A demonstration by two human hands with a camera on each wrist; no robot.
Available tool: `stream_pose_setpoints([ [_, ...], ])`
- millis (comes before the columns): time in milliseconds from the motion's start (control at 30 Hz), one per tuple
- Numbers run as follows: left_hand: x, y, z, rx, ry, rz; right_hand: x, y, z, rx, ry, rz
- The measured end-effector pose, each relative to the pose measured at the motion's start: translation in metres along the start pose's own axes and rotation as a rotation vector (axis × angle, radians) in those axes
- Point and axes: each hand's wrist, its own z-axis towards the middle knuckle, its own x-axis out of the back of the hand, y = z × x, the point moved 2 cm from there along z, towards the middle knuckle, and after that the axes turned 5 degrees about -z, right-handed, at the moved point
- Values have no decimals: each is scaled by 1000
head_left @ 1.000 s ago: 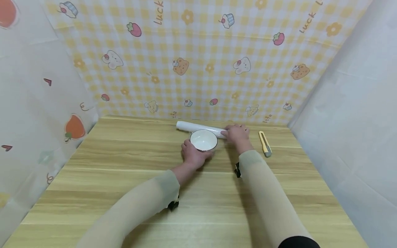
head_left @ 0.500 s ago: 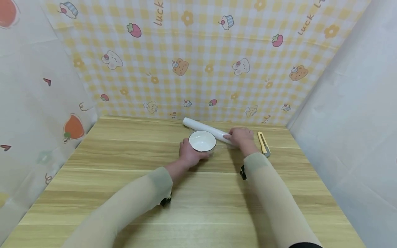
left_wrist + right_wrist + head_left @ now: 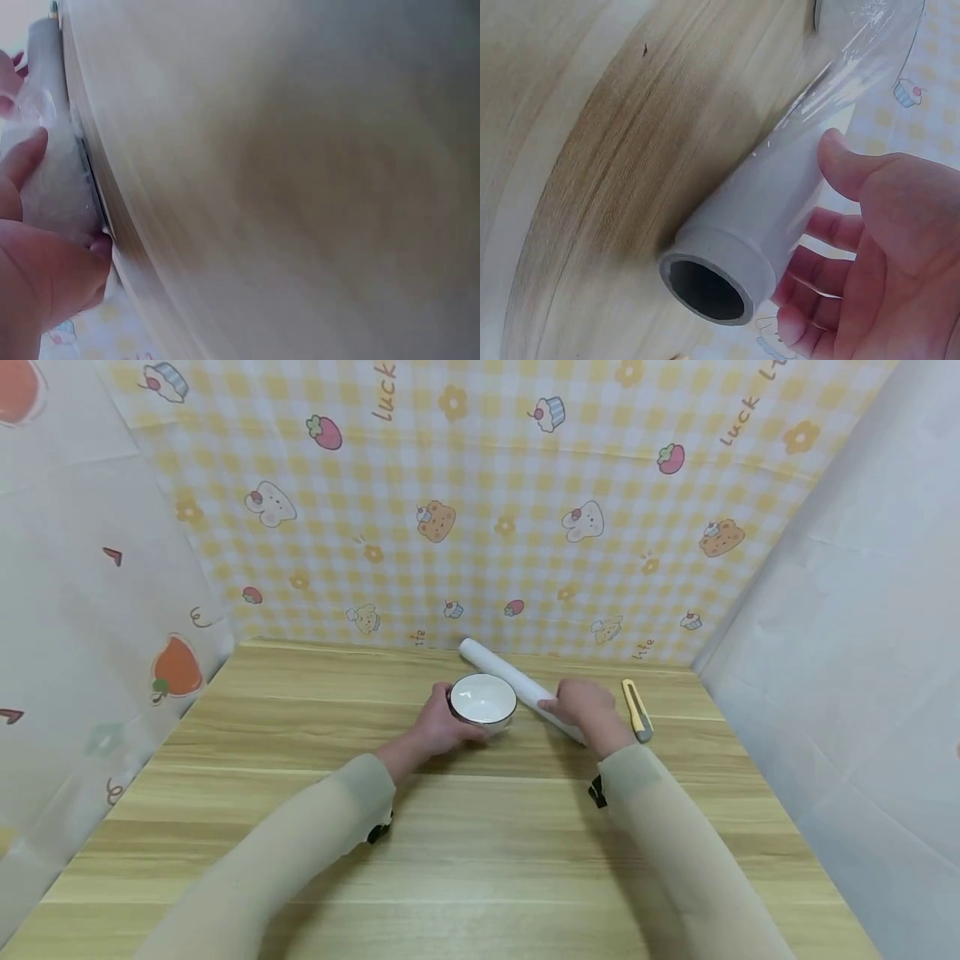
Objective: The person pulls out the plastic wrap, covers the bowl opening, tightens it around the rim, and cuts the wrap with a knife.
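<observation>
Left hand grips the dark-rimmed bowl, mid-frame | right hand holds the cling-film roll, right of centre | clear film spans between: wrapping, it seems; next calls for even tension

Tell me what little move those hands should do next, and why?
Perhaps the right hand could gently draw the white roll away from the bowl, to tighten the film: clear film runs between them, and the left hand grips the bowl.
</observation>
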Motion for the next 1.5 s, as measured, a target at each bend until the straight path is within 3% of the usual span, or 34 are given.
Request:
stream_pose_setpoints([
  [200, 12, -4, 7, -19, -61, 59, 4, -6, -11, -11, -37, -3],
  [600, 31, -11, 18, -7, -185, 50, 3, -16, -22, 4, -79, -6],
  [900, 27, -9, 17, -48, -230, 2, 3, -17, -25, 17, -86, -7],
  [1033, 15, -6, 10, -21, -187, 7, 4, -17, -26, 11, -87, -2],
  [1133, 4, -2, 5, 23, -105, 31, 4, -16, -26, 12, -83, -4],
  [1267, -4, 3, 1, 4, -16, 12, 4, -16, -26, 19, -87, -9],
  [1500, 1, 2, 5, -39, -29, -30, 3, -17, -28, 3, -101, 40],
])
